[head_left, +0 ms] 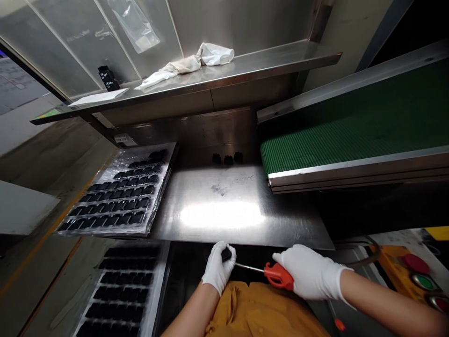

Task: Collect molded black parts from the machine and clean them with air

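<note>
My left hand (218,267), in a white glove, pinches a small black part (226,254) just past the front edge of the steel table (199,196). To its right, my right hand (310,271), gloved too, is wrapped round the handle of a red air gun (278,276). The gun's thin metal nozzle (249,267) points left, its tip close to the black part. Three small black pieces (228,160) lie near the back of the table.
On the left is a wrapped tray (115,194) with rows of black parts; a second tray (117,290) sits below. A green conveyor (351,126) slopes at the right. Above, a steel shelf (266,58) holds a white cloth (185,65). Push buttons (423,282) are at lower right.
</note>
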Demonstrator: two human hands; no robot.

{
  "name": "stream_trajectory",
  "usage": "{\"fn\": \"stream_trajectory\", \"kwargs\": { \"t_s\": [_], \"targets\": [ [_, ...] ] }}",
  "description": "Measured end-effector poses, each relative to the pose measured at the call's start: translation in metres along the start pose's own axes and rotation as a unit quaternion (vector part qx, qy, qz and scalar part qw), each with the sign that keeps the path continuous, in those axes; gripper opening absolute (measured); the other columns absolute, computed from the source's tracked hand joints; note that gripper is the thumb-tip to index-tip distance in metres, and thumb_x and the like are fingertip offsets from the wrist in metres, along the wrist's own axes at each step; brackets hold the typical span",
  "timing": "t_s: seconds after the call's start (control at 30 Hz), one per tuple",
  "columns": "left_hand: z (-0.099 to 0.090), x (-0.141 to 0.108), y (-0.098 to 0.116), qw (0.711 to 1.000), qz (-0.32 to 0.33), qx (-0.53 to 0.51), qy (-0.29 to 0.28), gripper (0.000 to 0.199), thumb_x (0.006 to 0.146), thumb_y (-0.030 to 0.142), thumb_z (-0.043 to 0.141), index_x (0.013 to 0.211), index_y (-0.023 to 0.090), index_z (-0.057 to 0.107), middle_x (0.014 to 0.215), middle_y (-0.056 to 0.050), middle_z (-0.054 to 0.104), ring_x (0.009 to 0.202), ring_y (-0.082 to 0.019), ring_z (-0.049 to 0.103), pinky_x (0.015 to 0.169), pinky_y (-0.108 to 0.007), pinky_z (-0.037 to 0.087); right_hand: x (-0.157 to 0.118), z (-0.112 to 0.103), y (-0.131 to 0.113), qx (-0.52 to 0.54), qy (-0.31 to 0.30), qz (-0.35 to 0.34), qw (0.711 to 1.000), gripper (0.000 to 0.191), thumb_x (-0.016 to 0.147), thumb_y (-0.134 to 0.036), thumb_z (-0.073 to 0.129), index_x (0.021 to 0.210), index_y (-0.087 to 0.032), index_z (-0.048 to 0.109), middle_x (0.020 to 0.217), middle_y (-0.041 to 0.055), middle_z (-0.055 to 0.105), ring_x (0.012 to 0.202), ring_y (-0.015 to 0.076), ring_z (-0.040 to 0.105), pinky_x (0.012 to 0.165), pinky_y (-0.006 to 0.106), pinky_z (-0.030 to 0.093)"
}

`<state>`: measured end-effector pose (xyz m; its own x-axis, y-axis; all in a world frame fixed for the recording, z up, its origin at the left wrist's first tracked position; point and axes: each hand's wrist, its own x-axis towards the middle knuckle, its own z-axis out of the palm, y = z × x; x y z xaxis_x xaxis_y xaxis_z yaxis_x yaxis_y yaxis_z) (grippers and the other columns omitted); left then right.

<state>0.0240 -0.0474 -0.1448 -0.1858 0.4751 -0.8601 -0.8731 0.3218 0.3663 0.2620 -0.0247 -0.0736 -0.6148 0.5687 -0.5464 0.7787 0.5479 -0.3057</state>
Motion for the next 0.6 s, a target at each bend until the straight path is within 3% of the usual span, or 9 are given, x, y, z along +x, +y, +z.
{"fn": "stream_trajectory", "kwargs": {
  "t_s": [0.27,0.4,0.6],
  "targets": [
    [0.008,-0.009,-0.004,0.999,-0.043,-0.019,0.015,0.013,0.083,0.013,0.065,0.076,0.014,0.054,0.069,0.0,0.054,0.055,-0.008,0.054,0.046,-0.02,0.05,0.008,0.002,0.004,-0.027,0.065,-0.024,0.997,0.029,0.069,-0.018,0.053,0.096,-0.018,0.064,0.081,0.0128,0.071,0.072,0.0314,0.067,0.061,0.035,0.036],
    [0.016,-0.013,0.001,0.997,-0.06,-0.048,0.012,0.016,0.084,0.021,0.068,0.08,0.014,0.055,0.071,0.001,0.054,0.057,-0.007,0.055,0.051,-0.021,0.055,0.008,-0.008,0.013,0.006,0.11,-0.004,0.994,0.028,0.07,-0.018,0.053,0.096,-0.021,0.062,0.077,0.0093,0.07,0.071,0.0301,0.066,0.061,0.035,0.034],
    [0.018,-0.013,0.012,0.994,-0.05,-0.093,0.02,0.015,0.082,0.018,0.07,0.086,0.015,0.056,0.078,0.0,0.057,0.065,-0.009,0.06,0.059,-0.023,0.059,0.003,-0.006,0.002,-0.017,0.08,-0.025,0.996,0.032,0.069,-0.018,0.052,0.099,-0.021,0.063,0.08,0.0099,0.072,0.069,0.0326,0.067,0.06,0.037,0.036]
  ]
}}
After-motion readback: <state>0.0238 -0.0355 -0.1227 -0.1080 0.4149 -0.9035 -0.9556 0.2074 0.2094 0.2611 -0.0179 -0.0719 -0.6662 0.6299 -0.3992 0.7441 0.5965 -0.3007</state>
